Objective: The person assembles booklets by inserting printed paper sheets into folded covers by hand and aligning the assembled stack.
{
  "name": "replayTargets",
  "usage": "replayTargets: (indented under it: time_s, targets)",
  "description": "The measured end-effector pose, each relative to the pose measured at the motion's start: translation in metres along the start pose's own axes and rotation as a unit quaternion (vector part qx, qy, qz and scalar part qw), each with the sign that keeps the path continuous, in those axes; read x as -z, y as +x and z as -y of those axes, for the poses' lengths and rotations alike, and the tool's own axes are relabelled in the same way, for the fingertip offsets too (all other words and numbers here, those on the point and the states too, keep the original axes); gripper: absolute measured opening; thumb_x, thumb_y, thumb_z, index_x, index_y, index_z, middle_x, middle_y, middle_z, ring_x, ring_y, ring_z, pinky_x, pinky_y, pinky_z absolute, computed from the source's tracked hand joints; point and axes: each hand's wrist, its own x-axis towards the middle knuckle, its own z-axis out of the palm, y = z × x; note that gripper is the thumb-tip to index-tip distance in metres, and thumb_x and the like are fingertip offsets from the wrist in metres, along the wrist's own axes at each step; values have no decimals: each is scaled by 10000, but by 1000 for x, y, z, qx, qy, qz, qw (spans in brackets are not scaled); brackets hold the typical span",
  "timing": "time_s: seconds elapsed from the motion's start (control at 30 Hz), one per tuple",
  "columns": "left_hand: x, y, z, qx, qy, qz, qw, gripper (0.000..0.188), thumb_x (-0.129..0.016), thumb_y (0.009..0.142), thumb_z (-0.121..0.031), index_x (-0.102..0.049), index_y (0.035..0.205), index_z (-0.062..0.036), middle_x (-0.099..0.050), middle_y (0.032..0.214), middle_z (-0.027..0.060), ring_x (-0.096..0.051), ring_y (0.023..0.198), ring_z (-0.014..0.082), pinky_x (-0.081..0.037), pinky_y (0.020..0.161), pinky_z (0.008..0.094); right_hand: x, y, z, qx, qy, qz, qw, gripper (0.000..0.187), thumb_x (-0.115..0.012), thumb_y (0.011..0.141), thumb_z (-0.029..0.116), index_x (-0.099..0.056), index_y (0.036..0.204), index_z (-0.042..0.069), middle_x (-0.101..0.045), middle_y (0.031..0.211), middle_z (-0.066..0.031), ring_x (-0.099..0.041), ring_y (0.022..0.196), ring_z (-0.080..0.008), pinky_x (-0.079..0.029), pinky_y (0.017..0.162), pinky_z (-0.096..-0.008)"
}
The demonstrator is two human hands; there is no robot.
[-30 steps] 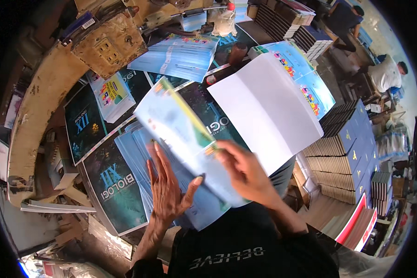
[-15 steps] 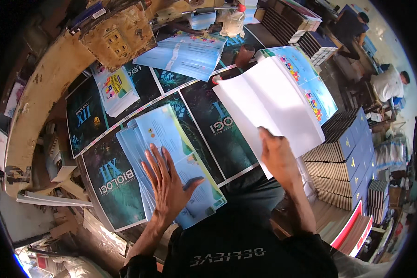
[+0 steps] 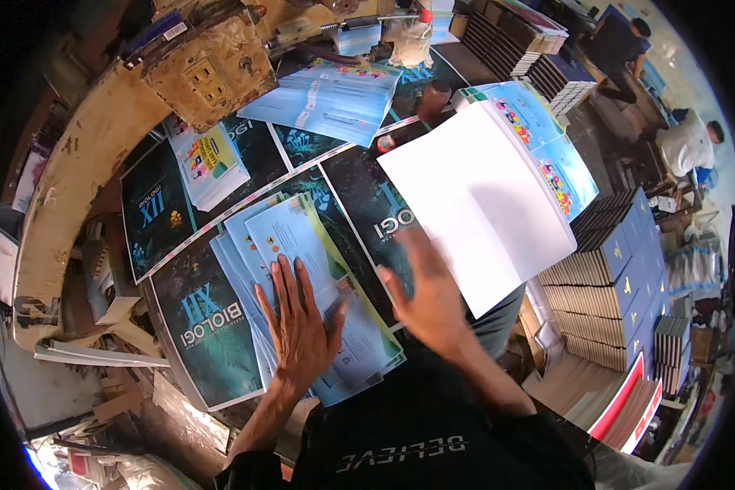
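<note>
My left hand (image 3: 298,327) lies flat, fingers stretched out, on a fanned pile of light-blue printed sheets (image 3: 343,286) with a green edge. To its right, my right hand (image 3: 429,298) is in the air between this pile and a stack of white sheets (image 3: 482,196). It is smeared by motion, but its fingers are apart and nothing shows in them. The white sheets rest over blue printed sheets (image 3: 559,171) with colourful cartoon figures. Dark printed cover sheets (image 3: 192,355) lie under the piles on the work surface.
A small stack of blue and yellow covers (image 3: 208,167) sits at the far left, and more blue sheets (image 3: 322,98) lie at the back. A worn metal machine arm (image 3: 57,237) curves along the left. Tall stacks of dark-blue books (image 3: 612,282) stand on the right. Two people work at the far right.
My right hand has come off the white sheets and moved left toward the blue pile. The top white sheet now lies flatter. My left hand stays on the blue pile.
</note>
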Motion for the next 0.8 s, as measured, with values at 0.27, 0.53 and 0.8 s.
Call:
replayTargets:
  time_s: [0.27, 0.53, 0.8]
  targets:
    - [5, 0, 0, -15, -65, 27, 997, 1007, -612, 970, -555, -166, 1604, 86, -106, 1644, 387, -93, 1557, 502, -55, 1214, 696, 88, 21, -15, -145, -208, 101, 962, 367, -632, 940, 52, -506, 1252, -94, -679, 1020, -316, -704, 853, -456, -542, 709, -523]
    - [51, 21, -9, -51, -305, -154, 939, 869, -624, 991, -353, -195, 1596, 100, -154, 1638, 383, -118, 1550, 514, -159, 1221, 632, 11, -6, 16, -115, 212, 97, 966, 268, -563, 1017, 56, -570, 1281, 12, -692, 860, -163, -651, 631, -180, -496, 568, -338]
    - [11, -3, -1, -16, -91, -8, 996, 1049, -642, 921, -590, -239, 1571, 128, -123, 1662, 349, -58, 1574, 465, -11, 1225, 664, 52, 7, -43, -115, -286, -10, 951, 616, -766, 905, 246, -490, 1370, -48, -464, 1425, -342, -454, 1348, -466, -402, 1059, -547]
